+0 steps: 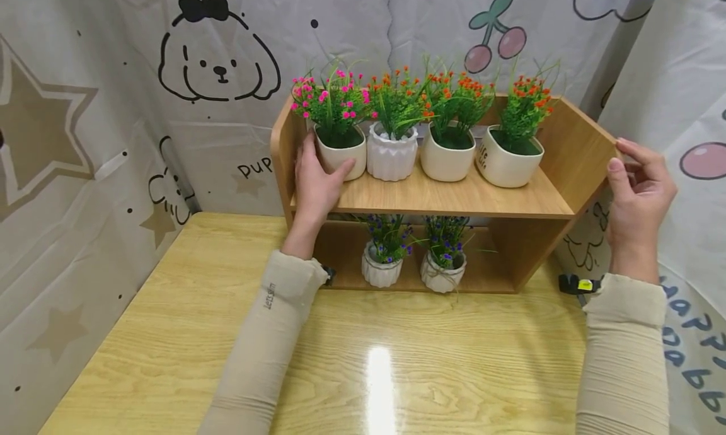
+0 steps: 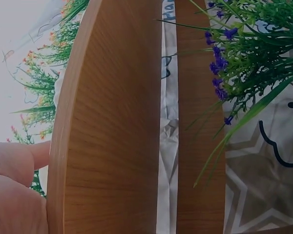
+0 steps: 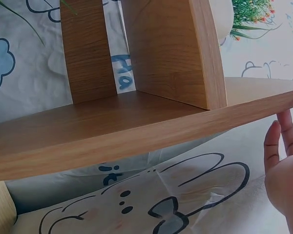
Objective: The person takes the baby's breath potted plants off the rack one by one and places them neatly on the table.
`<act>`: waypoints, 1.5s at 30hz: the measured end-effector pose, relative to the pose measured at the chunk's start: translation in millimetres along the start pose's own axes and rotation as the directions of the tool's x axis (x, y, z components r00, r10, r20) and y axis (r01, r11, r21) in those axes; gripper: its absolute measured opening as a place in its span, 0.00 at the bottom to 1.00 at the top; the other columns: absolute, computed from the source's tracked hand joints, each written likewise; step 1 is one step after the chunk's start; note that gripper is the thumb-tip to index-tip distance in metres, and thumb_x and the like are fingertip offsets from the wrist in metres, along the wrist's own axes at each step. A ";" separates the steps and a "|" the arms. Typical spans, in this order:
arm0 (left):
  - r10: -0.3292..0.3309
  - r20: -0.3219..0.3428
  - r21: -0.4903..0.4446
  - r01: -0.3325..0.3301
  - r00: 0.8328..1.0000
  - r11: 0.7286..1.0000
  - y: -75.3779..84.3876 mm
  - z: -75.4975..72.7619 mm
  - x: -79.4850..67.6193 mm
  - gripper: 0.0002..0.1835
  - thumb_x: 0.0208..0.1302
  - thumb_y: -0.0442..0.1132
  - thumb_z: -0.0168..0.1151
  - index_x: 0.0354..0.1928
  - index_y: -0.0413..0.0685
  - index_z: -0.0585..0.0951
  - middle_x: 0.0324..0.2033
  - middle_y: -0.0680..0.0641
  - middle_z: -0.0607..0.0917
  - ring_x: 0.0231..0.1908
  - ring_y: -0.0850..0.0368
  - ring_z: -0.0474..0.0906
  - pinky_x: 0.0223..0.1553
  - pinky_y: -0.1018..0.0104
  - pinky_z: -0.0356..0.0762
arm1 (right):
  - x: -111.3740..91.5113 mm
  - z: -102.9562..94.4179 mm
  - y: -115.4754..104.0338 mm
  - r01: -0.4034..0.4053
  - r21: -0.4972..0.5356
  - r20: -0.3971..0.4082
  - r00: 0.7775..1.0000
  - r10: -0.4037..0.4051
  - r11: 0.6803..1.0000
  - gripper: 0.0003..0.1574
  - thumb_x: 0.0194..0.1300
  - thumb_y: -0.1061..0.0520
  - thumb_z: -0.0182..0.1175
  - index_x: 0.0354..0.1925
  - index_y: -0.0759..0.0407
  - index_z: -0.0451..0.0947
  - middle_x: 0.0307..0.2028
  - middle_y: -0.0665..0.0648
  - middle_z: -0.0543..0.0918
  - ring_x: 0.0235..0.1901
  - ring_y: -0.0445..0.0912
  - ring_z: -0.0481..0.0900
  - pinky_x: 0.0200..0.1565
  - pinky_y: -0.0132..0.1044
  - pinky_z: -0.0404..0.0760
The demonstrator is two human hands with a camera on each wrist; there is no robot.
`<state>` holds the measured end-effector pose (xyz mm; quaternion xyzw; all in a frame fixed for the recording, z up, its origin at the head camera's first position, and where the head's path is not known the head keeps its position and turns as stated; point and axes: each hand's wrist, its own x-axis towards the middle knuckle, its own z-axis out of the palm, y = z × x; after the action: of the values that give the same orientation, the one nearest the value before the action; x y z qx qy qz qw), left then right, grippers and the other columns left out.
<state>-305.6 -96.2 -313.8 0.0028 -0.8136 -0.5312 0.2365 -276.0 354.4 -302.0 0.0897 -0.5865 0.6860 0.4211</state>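
Note:
At the upper left of a wooden two-tier shelf (image 1: 454, 202), my left hand (image 1: 317, 179) grips a cream flowerpot (image 1: 343, 144) with pink artificial flowers. The thumb lies across the pot's front and the fingers go round its left side. In the left wrist view, part of that hand (image 2: 14, 180) shows beyond the side panel (image 2: 107, 122). My right hand (image 1: 643, 192) touches the upper front corner of the right side panel (image 1: 584, 148). The right wrist view shows its fingers (image 3: 287, 134) against the panel's outer side, the thumb close by.
Beside the held pot stand a white fluted pot (image 1: 392, 154) and two cream pots (image 1: 448, 157), all with orange flowers. On the lower tier are two white pots (image 1: 382, 268) with purple flowers. The shelf stands on a wood-grain table (image 1: 454, 359) before a printed curtain (image 1: 340, 19).

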 end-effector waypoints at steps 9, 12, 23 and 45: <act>-0.027 0.037 -0.010 0.027 0.999 1.000 0.8 0.0 1.2 0.49 0.68 0.45 0.72 0.82 0.47 0.53 0.79 0.44 0.62 0.78 0.50 0.59 0.79 0.56 0.57 | 6.3 -8.6 11.0 0.019 -0.058 0.009 1.000 -0.019 0.998 0.18 0.67 0.62 0.69 0.55 0.65 0.85 0.51 0.57 0.85 0.41 0.44 0.76 0.43 0.28 0.76; -0.011 0.020 -0.002 0.011 1.000 1.000 0.1 0.0 -0.8 0.48 0.68 0.46 0.72 0.82 0.48 0.54 0.78 0.43 0.63 0.78 0.50 0.60 0.79 0.56 0.58 | 6.8 -9.5 12.7 0.019 -0.056 0.012 1.000 -0.019 0.998 0.19 0.67 0.62 0.70 0.55 0.65 0.85 0.51 0.58 0.85 0.40 0.44 0.76 0.43 0.28 0.75; 0.033 -0.037 0.033 -0.032 0.999 0.999 1.3 0.2 -9.8 0.44 0.66 0.48 0.73 0.79 0.49 0.62 0.74 0.44 0.70 0.74 0.50 0.67 0.75 0.55 0.66 | 5.7 -8.0 11.0 0.024 -0.082 0.017 1.000 -0.022 0.996 0.18 0.68 0.62 0.68 0.55 0.64 0.85 0.53 0.56 0.85 0.41 0.43 0.76 0.43 0.27 0.76; 0.094 -0.063 -0.001 -0.094 0.994 0.996 2.4 -7.1 -27.2 0.41 0.66 0.49 0.73 0.76 0.47 0.67 0.70 0.44 0.75 0.69 0.50 0.73 0.71 0.56 0.72 | -5.4 2.8 -6.0 0.022 -0.160 0.007 1.000 -0.021 0.987 0.17 0.71 0.63 0.64 0.56 0.62 0.85 0.53 0.54 0.84 0.43 0.42 0.75 0.46 0.28 0.76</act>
<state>-278.1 -94.3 -319.8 -0.0191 -0.8039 -0.5207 0.2867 -269.6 349.1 -300.1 0.0639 -0.6398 0.6319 0.4327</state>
